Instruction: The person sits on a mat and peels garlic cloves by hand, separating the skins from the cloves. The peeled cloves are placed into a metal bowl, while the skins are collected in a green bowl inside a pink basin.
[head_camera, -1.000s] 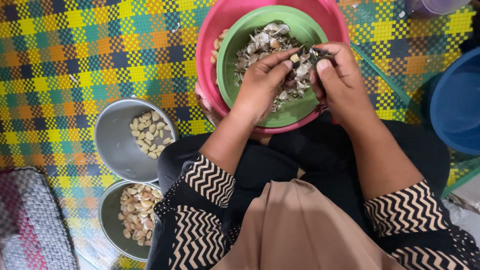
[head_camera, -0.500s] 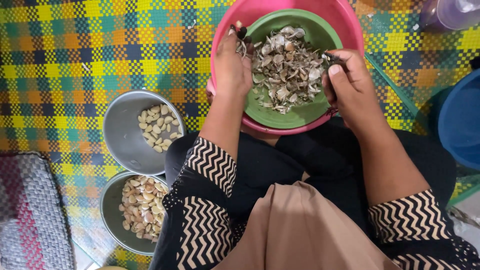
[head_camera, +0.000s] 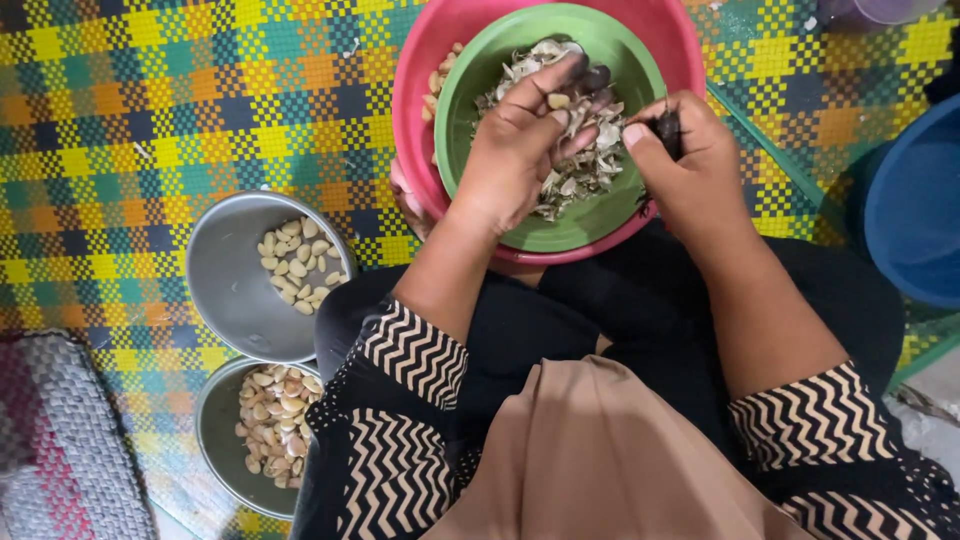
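A green bowl (head_camera: 470, 100) full of papery garlic skins (head_camera: 585, 165) rests inside a pink basin (head_camera: 425, 60) on my lap. Over the bowl, my left hand (head_camera: 520, 145) pinches a pale garlic clove (head_camera: 558, 100) between its fingertips. To its right, my right hand (head_camera: 680, 165) is closed around a small dark-handled knife (head_camera: 668, 130) at the bowl's right rim. The blade is hidden by the fingers.
Two metal bowls sit on the chequered woven mat at my left: the upper metal bowl (head_camera: 225, 290) holds peeled cloves, the lower metal bowl (head_camera: 215, 440) holds unpeeled ones. A blue tub (head_camera: 915, 210) stands at the right edge. A woven rug (head_camera: 60, 450) lies bottom left.
My left hand went to the bowl's far left rim and has come back over the middle with a clove in its fingertips. The right hand stayed at the right rim.
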